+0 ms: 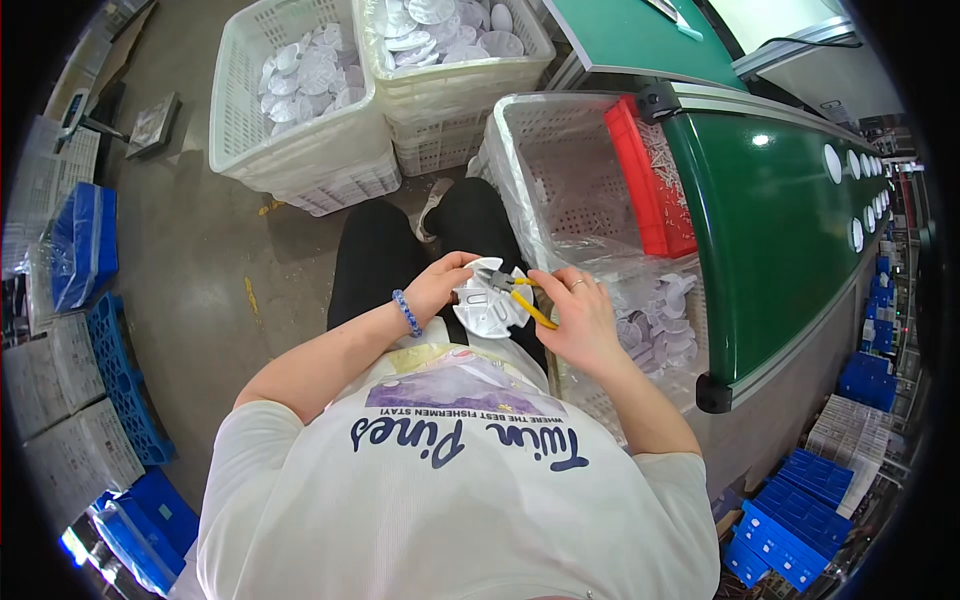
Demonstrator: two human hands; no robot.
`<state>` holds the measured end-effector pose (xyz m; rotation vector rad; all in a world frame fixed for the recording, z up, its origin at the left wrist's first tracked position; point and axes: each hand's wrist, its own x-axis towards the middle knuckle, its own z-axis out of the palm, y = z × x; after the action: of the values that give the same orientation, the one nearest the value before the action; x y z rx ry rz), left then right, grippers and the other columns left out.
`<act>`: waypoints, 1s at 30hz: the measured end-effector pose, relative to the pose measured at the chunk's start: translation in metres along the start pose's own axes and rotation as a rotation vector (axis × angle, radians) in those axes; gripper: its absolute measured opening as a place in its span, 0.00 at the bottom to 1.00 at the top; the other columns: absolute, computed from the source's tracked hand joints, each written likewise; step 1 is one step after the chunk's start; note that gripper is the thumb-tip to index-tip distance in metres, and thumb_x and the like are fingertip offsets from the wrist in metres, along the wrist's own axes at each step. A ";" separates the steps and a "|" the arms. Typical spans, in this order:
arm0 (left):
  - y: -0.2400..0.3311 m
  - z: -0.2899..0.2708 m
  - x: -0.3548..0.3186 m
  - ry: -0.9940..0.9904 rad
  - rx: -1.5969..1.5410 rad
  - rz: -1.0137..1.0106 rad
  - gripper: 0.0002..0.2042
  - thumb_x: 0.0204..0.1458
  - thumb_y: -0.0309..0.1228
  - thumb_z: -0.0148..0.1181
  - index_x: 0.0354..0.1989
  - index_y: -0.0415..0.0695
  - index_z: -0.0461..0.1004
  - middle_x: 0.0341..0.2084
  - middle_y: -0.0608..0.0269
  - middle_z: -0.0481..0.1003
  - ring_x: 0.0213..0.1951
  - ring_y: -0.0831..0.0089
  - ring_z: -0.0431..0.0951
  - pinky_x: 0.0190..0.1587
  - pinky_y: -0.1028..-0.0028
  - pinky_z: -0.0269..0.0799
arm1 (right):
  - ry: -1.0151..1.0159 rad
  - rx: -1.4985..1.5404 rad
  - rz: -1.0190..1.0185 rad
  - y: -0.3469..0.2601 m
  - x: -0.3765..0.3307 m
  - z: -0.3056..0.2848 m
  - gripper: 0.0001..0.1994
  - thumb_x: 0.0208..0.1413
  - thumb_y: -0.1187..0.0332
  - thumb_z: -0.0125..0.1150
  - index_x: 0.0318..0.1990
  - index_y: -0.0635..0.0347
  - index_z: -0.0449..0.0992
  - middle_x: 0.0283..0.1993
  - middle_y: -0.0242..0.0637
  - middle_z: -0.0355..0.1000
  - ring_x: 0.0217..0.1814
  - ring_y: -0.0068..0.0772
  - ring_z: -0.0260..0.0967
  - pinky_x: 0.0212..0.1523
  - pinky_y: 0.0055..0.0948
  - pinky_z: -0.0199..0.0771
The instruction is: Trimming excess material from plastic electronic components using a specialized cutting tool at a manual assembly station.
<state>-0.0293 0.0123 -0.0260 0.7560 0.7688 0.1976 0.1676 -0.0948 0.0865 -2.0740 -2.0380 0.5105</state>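
Observation:
My left hand [438, 287] grips the left edge of a round white plastic part [487, 312] with notched edges, held above my lap. In my right hand [582, 318] is a pair of yellow-handled cutting pliers [537, 311]. The jaws lie over the upper right of the white part; whether they are closed on anything is too small to tell. My fingertips hide some of the part's rim.
White crates [290, 160] heaped with white plastic parts stand ahead. At my right, a plastic-lined crate [500, 130] carries a red bin [638, 185] of small white scraps. More white parts [660, 325] lie nearer me. A green conveyor belt [760, 220] bearing white discs runs alongside.

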 end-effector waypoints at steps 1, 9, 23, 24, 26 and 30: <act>0.000 0.002 -0.001 -0.009 -0.058 0.039 0.17 0.57 0.28 0.42 0.55 0.42 0.62 0.43 0.67 0.71 0.41 0.82 0.71 0.43 0.81 0.67 | -0.001 0.001 0.002 0.001 0.001 -0.001 0.28 0.33 0.71 0.63 0.50 0.50 0.70 0.42 0.35 0.65 0.48 0.38 0.63 0.46 0.37 0.61; -0.007 -0.001 0.002 -0.034 0.059 0.137 0.23 0.55 0.23 0.42 0.61 0.42 0.57 0.48 0.67 0.69 0.45 0.83 0.69 0.47 0.83 0.64 | 0.053 -0.046 -0.045 -0.005 0.008 -0.004 0.29 0.32 0.72 0.63 0.50 0.52 0.70 0.42 0.35 0.64 0.47 0.37 0.61 0.44 0.36 0.58; 0.008 0.016 -0.011 0.142 0.106 0.180 0.19 0.58 0.28 0.43 0.58 0.41 0.63 0.42 0.67 0.73 0.40 0.82 0.70 0.45 0.82 0.65 | 0.011 -0.235 -0.081 -0.020 0.020 0.010 0.28 0.34 0.71 0.64 0.50 0.54 0.69 0.39 0.34 0.65 0.44 0.36 0.63 0.40 0.35 0.60; 0.003 0.014 -0.008 0.145 0.106 0.183 0.19 0.58 0.28 0.43 0.58 0.41 0.63 0.42 0.67 0.73 0.40 0.82 0.70 0.45 0.82 0.65 | 0.001 -0.281 -0.079 -0.021 0.021 0.013 0.27 0.34 0.70 0.64 0.50 0.54 0.69 0.38 0.34 0.65 0.43 0.36 0.63 0.39 0.35 0.61; -0.016 0.002 0.005 0.221 0.238 0.358 0.17 0.60 0.33 0.45 0.55 0.38 0.66 0.38 0.67 0.74 0.38 0.82 0.70 0.43 0.81 0.66 | 0.010 -0.318 -0.095 -0.023 0.022 0.022 0.26 0.34 0.70 0.64 0.49 0.54 0.69 0.37 0.34 0.65 0.41 0.36 0.64 0.37 0.34 0.63; -0.021 -0.003 0.009 0.300 0.459 0.335 0.16 0.59 0.34 0.46 0.47 0.35 0.70 0.32 0.63 0.76 0.36 0.80 0.72 0.41 0.78 0.67 | -0.088 -0.258 -0.047 -0.021 0.022 0.031 0.24 0.35 0.69 0.64 0.46 0.53 0.69 0.34 0.35 0.66 0.36 0.38 0.68 0.31 0.35 0.70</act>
<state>-0.0273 0.0027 -0.0470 1.3122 0.9839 0.4530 0.1362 -0.0759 0.0630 -2.1713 -2.3060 0.3526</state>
